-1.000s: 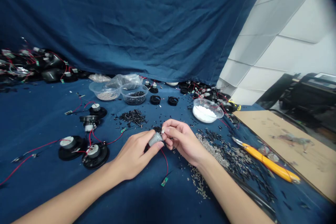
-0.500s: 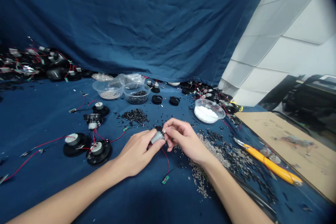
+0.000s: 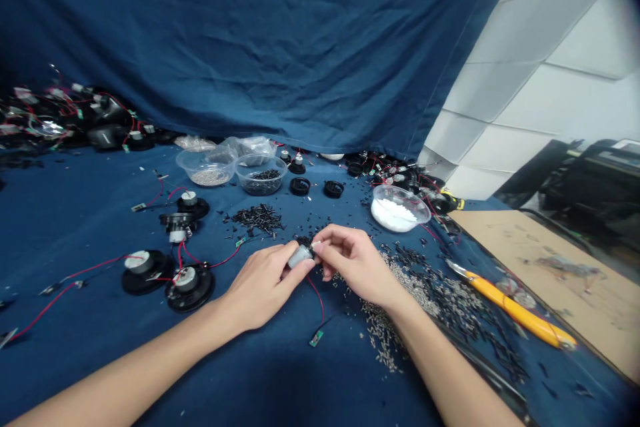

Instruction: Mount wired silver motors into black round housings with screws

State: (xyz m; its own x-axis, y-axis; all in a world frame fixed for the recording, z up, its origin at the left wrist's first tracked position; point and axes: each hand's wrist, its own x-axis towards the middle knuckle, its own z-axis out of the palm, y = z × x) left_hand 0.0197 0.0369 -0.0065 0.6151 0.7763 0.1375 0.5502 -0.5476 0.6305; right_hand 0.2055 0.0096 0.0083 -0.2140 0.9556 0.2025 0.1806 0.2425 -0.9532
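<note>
My left hand is closed around a small grey motor, thumb in front and fingers behind. At the motor's right end, my right hand pinches a tiny white piece between thumb and forefinger. Whether that piece touches the motor I cannot tell, as the fingers partly hide it. A red wire runs down from beneath the hands to a small green circuit board lying on the blue cloth. Black screws lie in a heap just beyond my left hand.
Motors on black round bases stand at left. Clear bowls hold silver bits, black screws and white pieces. Loose silver screws spread beside my right forearm. A yellow utility knife lies near cardboard.
The motor has turned slightly in my left hand, and more of the white piece shows at my right fingertips. Both hands stay nearly in place; the view has shifted a little.
</note>
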